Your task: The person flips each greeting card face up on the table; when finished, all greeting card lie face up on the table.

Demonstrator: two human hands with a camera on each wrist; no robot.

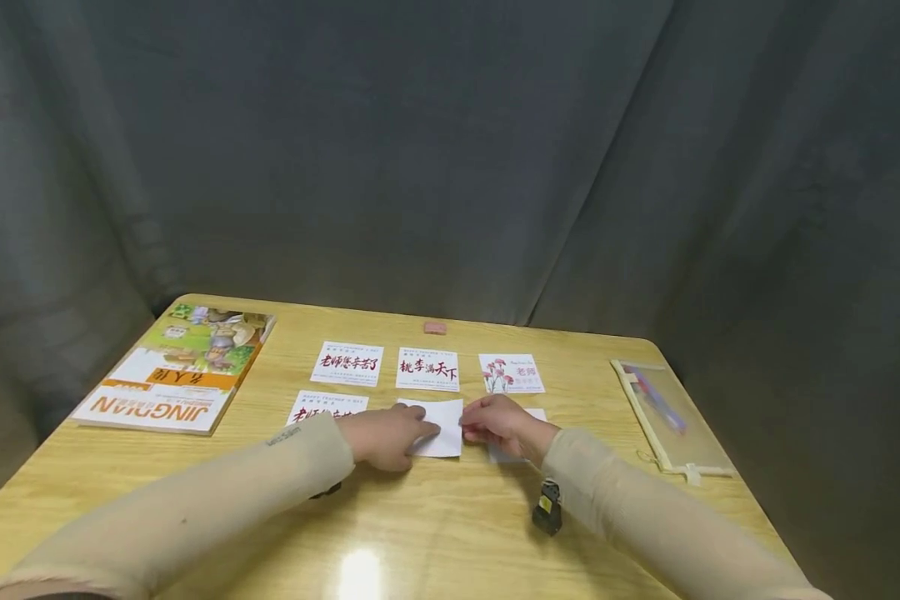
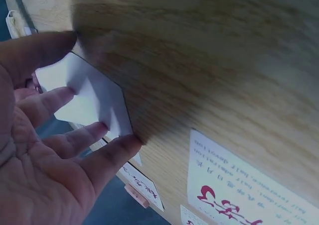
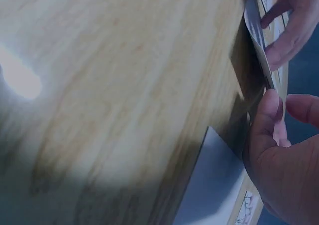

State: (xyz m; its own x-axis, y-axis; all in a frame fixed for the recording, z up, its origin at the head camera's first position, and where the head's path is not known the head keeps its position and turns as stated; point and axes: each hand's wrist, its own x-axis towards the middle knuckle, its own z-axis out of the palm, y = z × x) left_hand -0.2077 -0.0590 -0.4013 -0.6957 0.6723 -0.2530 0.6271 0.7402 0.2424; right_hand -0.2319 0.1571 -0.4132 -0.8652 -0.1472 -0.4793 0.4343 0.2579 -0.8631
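Observation:
A white card (image 1: pixel 448 423), its blank side up, is between the hands near the middle of the table. My left hand (image 1: pixel 388 435) lies across its left part with fingers spread. In the left wrist view, the fingertips (image 2: pixel 104 127) touch the bent card (image 2: pixel 85 93) and the thumb is by one edge. My right hand (image 1: pixel 501 422) pinches the card's right edge between thumb and fingers; the right wrist view shows that edge raised off the wood. Another pale card (image 3: pixel 212 182) lies beneath the right hand, partly hidden. A red-lettered card (image 1: pixel 318 406) is partly covered by the left forearm.
Behind the hands lie two red-lettered cards (image 1: pixel 348 364) (image 1: pixel 428 369) and a flower card (image 1: pixel 511 372). A small pink block (image 1: pixel 435 328) sits near the back edge. Books (image 1: pixel 172 371) occupy the left side, a mesh pouch (image 1: pixel 671 417) with pens the right. A grey curtain (image 1: pixel 420 167) hangs behind.

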